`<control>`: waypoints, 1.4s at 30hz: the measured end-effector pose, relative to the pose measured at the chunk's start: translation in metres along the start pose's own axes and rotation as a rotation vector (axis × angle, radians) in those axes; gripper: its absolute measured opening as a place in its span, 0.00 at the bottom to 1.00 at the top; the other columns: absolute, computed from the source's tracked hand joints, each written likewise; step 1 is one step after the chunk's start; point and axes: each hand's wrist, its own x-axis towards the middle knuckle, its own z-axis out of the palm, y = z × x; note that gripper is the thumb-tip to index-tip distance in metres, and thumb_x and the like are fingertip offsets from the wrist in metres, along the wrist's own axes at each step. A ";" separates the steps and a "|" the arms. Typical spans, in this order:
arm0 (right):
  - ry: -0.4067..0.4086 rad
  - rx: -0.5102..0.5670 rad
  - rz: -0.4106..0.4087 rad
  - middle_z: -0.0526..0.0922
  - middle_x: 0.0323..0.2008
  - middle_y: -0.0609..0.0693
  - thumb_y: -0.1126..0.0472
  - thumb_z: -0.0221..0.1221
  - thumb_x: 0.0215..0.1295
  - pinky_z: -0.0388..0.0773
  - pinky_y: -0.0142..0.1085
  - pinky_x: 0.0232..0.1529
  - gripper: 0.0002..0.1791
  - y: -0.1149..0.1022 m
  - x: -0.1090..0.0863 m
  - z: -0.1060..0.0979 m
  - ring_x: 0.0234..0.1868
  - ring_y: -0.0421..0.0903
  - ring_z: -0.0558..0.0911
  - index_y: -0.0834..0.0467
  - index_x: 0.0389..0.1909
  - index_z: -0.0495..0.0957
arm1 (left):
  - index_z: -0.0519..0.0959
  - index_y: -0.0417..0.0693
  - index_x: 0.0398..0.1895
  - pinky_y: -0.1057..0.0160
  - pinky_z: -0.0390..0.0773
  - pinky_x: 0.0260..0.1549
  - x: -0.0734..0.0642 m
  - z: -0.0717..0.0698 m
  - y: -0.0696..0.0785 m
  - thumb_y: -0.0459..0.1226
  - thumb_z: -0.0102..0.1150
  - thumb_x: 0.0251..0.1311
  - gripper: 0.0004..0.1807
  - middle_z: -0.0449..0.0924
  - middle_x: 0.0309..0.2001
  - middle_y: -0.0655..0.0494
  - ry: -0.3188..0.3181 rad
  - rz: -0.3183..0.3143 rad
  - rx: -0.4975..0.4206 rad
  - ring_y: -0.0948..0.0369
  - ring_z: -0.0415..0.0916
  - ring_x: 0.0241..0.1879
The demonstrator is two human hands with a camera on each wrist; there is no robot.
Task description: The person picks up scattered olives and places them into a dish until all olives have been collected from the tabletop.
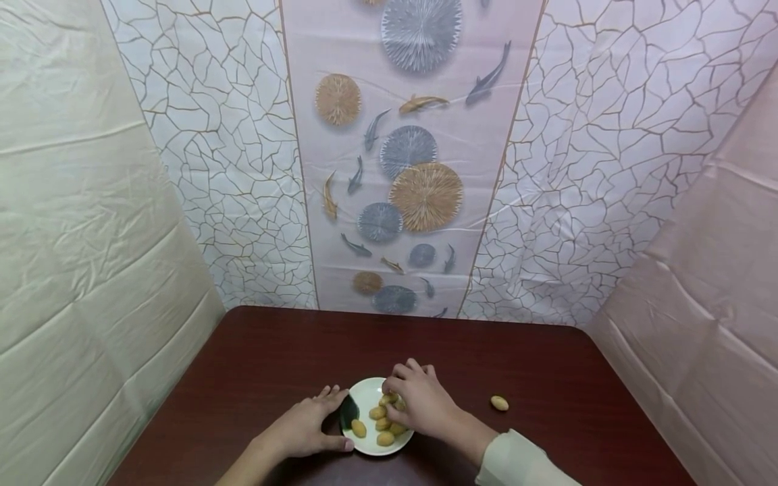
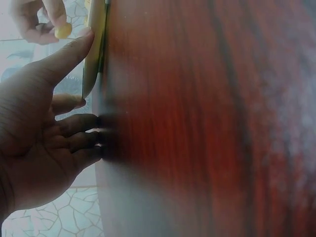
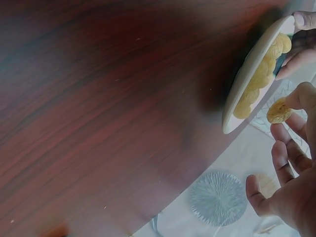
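Observation:
A small white plate [image 1: 367, 393] with a dark green patch at its left sits on the table near the front. Several yellow oval pieces [image 1: 385, 439] are heaped on its right half, and a single one [image 1: 358, 428] lies by the green patch. My left hand [image 1: 306, 425] holds the plate's left rim between thumb and forefinger, the other fingertips down at the table. Above the heap, my right hand [image 1: 422, 401] pinches one speckled yellow oval piece [image 3: 279, 110] between thumb and fingertips. That piece shows beyond the rim in the left wrist view.
One more yellow oval piece [image 1: 500, 403] lies alone on the dark red-brown table [image 1: 292, 358], right of my right hand. Pale cloth walls [image 1: 109, 270] stand on both sides. A patterned curtain [image 1: 389, 155] with fish and round motifs hangs behind the table's far edge.

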 end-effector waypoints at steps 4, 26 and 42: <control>-0.012 -0.043 -0.008 0.82 0.42 0.41 0.55 0.74 0.68 0.66 0.43 0.45 0.08 -0.003 0.006 0.005 0.43 0.39 0.67 0.47 0.46 0.89 | 0.65 0.44 0.87 0.22 0.65 0.75 0.000 0.000 -0.001 0.67 0.75 0.61 0.59 0.61 0.85 0.33 -0.008 -0.006 -0.011 0.32 0.58 0.85; -0.043 -0.144 -0.014 0.83 0.48 0.41 0.49 0.73 0.68 0.77 0.54 0.56 0.15 -0.010 0.020 0.016 0.49 0.43 0.75 0.46 0.53 0.89 | 0.64 0.47 0.87 0.21 0.66 0.74 0.001 0.001 -0.003 0.67 0.74 0.61 0.59 0.61 0.86 0.35 -0.022 -0.018 -0.019 0.34 0.57 0.86; -0.010 -0.050 0.027 0.83 0.50 0.43 0.49 0.71 0.71 0.75 0.56 0.53 0.16 0.005 -0.005 -0.001 0.48 0.43 0.72 0.49 0.55 0.88 | 0.65 0.47 0.87 0.21 0.66 0.75 0.003 0.002 -0.004 0.67 0.75 0.61 0.59 0.61 0.86 0.35 -0.020 -0.028 -0.008 0.33 0.58 0.86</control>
